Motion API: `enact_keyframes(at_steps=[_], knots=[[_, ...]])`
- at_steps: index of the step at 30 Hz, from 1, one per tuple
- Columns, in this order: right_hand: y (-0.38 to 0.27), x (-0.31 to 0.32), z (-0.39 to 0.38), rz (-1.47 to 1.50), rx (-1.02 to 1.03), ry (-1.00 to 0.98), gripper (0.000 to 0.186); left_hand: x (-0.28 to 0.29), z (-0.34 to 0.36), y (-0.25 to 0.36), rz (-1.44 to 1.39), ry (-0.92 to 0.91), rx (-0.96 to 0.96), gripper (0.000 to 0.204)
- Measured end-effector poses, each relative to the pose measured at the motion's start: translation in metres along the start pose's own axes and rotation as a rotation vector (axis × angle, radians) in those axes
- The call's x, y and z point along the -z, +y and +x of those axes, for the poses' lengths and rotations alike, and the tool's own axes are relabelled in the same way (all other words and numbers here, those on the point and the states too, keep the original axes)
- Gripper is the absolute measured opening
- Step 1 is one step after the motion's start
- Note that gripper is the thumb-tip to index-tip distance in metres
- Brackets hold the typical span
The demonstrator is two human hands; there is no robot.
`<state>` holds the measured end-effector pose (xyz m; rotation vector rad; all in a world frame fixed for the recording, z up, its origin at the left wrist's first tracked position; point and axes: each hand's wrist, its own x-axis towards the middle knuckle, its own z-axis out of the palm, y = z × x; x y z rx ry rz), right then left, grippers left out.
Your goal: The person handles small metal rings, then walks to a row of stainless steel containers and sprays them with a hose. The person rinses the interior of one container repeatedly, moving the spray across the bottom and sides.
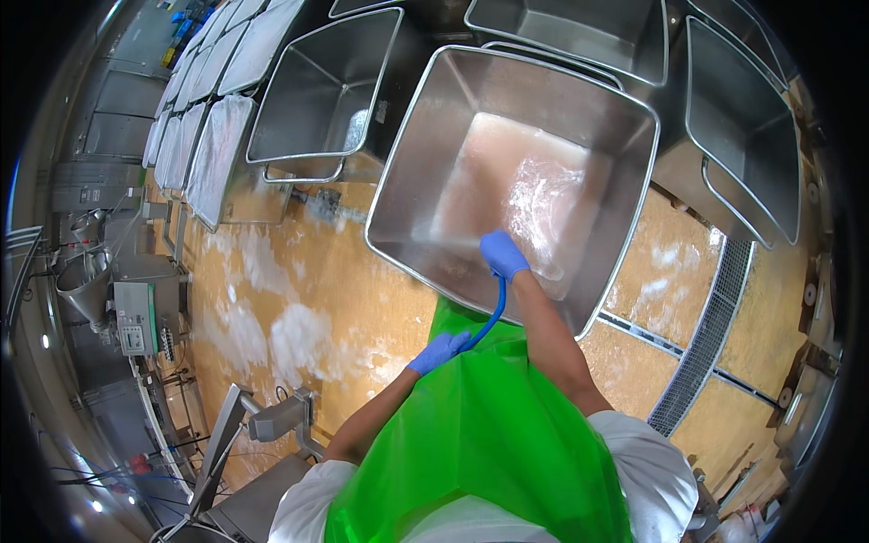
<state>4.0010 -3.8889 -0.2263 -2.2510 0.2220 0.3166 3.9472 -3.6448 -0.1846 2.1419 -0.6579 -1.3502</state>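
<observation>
My right hand [503,254], in a blue glove, is closed round the end of a blue hose [498,309] and reaches over the near side of a large square steel bin [552,83]. Pinkish, cloudy liquid [466,195] covers the bin's bottom, with a shiny rippled patch in front of my hand. Whether a nozzle sits on the hose is hidden by my fingers. Lower down, my gloved left hand [439,351] grips the same hose close against my green apron [471,425]. The hose bends between both hands.
More steel bins stand around this one: one at left [326,90], one behind [579,32], one at right [742,118]. Racked trays with whitish covers [226,122] fill the far left. White foam [303,339] lies on the tan floor; a drain grate [701,362] runs at right.
</observation>
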Motion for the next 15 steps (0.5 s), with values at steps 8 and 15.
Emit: enact_keyframes(at_steps=[8,15], knots=[[0.010,-0.012,0.003,0.472,-0.317,-0.088,0.026,0.006,-0.002,-0.003,0.003,-0.027,0.154,0.065],[0.045,-0.021,-0.003,0.306,-0.363,-0.320,0.024,0.038,-0.022,0.079,-0.042,-0.145,0.175,0.070]])
